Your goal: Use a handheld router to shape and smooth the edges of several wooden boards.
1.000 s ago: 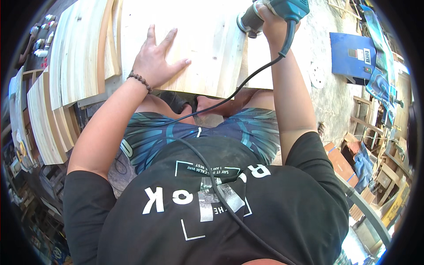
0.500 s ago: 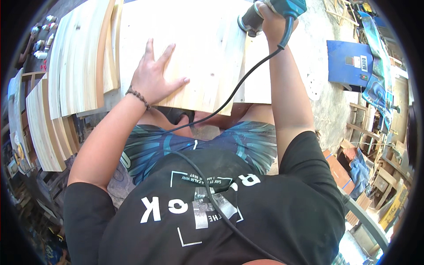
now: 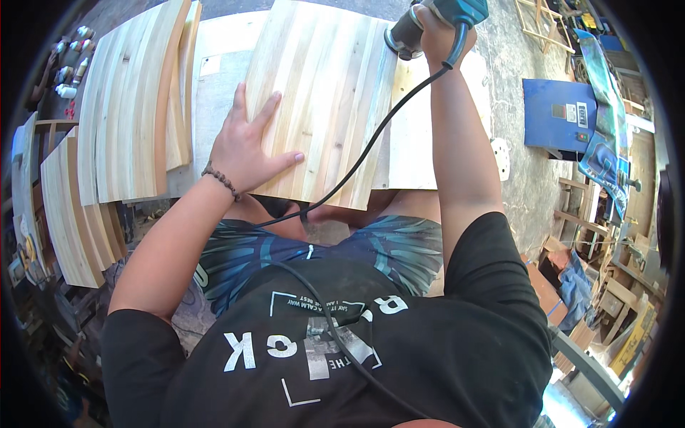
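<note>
A pale wooden panel (image 3: 321,93) made of glued strips lies on a whitish work surface (image 3: 221,93). My left hand (image 3: 250,139) presses flat near the panel's left edge, fingers and thumb spread, with a beaded bracelet at the wrist. My right hand (image 3: 439,39) is wrapped around a teal and dark trim router (image 3: 410,32), whose round base sits at the panel's right edge, toward the far end. Its bit is hidden. The router's black cord (image 3: 371,143) crosses the panel's near right part and runs down over my lap and shirt.
Several similar wooden panels (image 3: 132,107) lie stacked at the left, with more strip-built pieces (image 3: 68,207) below them. Bottles (image 3: 68,91) stand at far left. On the right are a blue box-like machine (image 3: 560,110), a wooden frame (image 3: 544,25) and scrap wood (image 3: 617,296).
The router and my right hand have moved away from me along the panel's right edge. My left hand stays on the panel. The whole view has shifted slightly and is less glaring.
</note>
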`<action>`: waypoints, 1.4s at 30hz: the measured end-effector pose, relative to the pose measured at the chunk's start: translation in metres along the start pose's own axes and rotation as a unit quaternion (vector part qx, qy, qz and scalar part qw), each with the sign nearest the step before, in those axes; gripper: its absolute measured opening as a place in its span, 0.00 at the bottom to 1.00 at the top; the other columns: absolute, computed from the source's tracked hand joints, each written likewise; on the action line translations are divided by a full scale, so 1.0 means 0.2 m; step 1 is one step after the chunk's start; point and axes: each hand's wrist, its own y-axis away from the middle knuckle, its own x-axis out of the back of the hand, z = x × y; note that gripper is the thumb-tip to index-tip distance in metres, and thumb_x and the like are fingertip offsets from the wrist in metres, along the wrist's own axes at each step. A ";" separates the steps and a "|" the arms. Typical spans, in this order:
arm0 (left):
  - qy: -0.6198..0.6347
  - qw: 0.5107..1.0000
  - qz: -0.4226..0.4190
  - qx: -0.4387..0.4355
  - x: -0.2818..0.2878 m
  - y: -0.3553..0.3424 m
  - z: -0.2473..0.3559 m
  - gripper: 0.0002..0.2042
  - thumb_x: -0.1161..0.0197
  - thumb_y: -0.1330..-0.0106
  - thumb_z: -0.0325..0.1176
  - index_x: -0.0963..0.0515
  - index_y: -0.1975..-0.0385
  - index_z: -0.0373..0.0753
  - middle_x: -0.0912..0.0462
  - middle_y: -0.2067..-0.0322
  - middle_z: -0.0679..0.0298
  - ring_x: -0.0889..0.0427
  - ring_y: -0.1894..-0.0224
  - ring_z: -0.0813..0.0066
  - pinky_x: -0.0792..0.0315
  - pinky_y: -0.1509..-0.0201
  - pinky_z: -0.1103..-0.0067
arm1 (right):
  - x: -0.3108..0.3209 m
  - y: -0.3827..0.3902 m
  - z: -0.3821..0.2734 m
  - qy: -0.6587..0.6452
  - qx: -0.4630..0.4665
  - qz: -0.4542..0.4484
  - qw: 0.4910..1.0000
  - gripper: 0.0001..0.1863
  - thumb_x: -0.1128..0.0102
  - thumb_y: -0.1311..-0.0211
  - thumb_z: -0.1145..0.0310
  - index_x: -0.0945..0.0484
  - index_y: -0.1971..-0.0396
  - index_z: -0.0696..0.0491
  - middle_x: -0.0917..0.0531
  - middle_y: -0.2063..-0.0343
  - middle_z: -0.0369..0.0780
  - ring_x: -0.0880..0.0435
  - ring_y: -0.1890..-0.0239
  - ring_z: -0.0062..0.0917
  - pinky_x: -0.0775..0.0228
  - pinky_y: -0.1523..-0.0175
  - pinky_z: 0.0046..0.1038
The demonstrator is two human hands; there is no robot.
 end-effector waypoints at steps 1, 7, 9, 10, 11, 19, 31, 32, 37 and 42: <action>0.000 1.000 0.001 0.001 0.00 0.00 0.00 0.50 0.21 0.53 0.59 0.34 0.27 0.50 0.51 0.27 0.30 0.25 0.36 0.34 0.26 0.34 0.61 | 0.00 -0.01 0.01 -0.026 -0.005 -0.004 1.000 0.13 0.32 0.48 0.81 0.20 0.61 0.59 0.17 0.66 0.37 0.16 0.64 0.22 0.23 0.62 0.25; -0.008 1.000 0.003 0.000 0.01 0.00 -0.01 0.51 0.21 0.54 0.59 0.34 0.27 0.50 0.51 0.27 0.30 0.26 0.36 0.34 0.25 0.35 0.61 | -0.04 -0.07 0.03 0.124 0.023 0.035 0.991 0.13 0.28 0.51 0.75 0.18 0.63 0.58 0.14 0.68 0.38 0.15 0.66 0.24 0.22 0.61 0.29; -0.007 1.000 -0.007 0.012 0.02 0.00 0.00 0.51 0.21 0.54 0.59 0.34 0.26 0.50 0.51 0.27 0.31 0.25 0.36 0.34 0.25 0.35 0.61 | -0.04 -0.10 0.06 0.148 0.023 0.048 0.988 0.14 0.27 0.52 0.73 0.18 0.63 0.57 0.14 0.69 0.38 0.14 0.66 0.26 0.21 0.60 0.31; -0.009 1.000 -0.004 0.010 0.03 0.00 0.00 0.51 0.21 0.54 0.59 0.34 0.26 0.50 0.51 0.27 0.31 0.25 0.36 0.34 0.25 0.35 0.61 | -0.04 -0.13 0.08 0.173 0.020 0.060 0.983 0.15 0.26 0.53 0.72 0.17 0.64 0.57 0.13 0.70 0.38 0.13 0.66 0.28 0.21 0.60 0.32; 0.003 1.000 -0.013 0.020 0.03 -0.01 0.01 0.51 0.23 0.53 0.61 0.34 0.27 0.51 0.51 0.27 0.30 0.28 0.34 0.33 0.26 0.34 0.60 | -0.05 -0.16 0.09 0.170 0.024 0.063 0.983 0.15 0.26 0.53 0.72 0.17 0.64 0.57 0.13 0.70 0.38 0.13 0.66 0.28 0.21 0.60 0.32; -0.018 0.998 -0.033 0.056 0.01 0.02 0.02 0.52 0.23 0.52 0.62 0.37 0.25 0.52 0.51 0.26 0.33 0.32 0.31 0.35 0.29 0.32 0.60 | -0.15 -0.26 0.08 0.292 0.145 0.043 0.944 0.18 0.23 0.54 0.67 0.18 0.62 0.53 0.13 0.67 0.40 0.14 0.64 0.33 0.22 0.56 0.33; -0.031 0.999 -0.008 0.041 -0.02 -0.01 -0.02 0.50 0.28 0.49 0.67 0.38 0.24 0.55 0.50 0.26 0.31 0.36 0.28 0.35 0.31 0.30 0.60 | 0.28 0.41 -0.42 0.251 0.101 -0.010 0.963 0.19 0.22 0.57 0.60 0.15 0.65 0.52 0.12 0.68 0.38 0.12 0.65 0.32 0.21 0.57 0.33; -0.032 0.999 -0.005 0.031 -0.01 -0.01 -0.03 0.50 0.29 0.48 0.68 0.37 0.25 0.55 0.50 0.26 0.30 0.35 0.28 0.35 0.32 0.29 0.60 | 0.32 0.50 -0.41 0.239 0.099 -0.038 0.965 0.19 0.22 0.56 0.60 0.14 0.64 0.52 0.12 0.68 0.38 0.12 0.65 0.32 0.21 0.57 0.33; -0.046 0.990 0.012 -0.133 -0.06 -0.01 -0.23 0.50 0.29 0.51 0.69 0.34 0.26 0.57 0.49 0.24 0.38 0.44 0.26 0.31 0.43 0.23 0.55 | 0.34 0.88 -0.53 0.302 0.069 -0.100 0.946 0.19 0.23 0.53 0.56 0.13 0.64 0.52 0.11 0.67 0.39 0.12 0.66 0.33 0.21 0.58 0.34; -0.058 0.985 -0.038 -0.160 -0.01 0.16 -0.18 0.52 0.25 0.56 0.68 0.34 0.26 0.58 0.48 0.22 0.48 0.48 0.25 0.27 0.49 0.21 0.48 | 0.34 1.00 -0.57 0.250 0.042 -0.105 0.962 0.20 0.23 0.52 0.54 0.13 0.63 0.51 0.11 0.67 0.38 0.12 0.65 0.35 0.21 0.58 0.35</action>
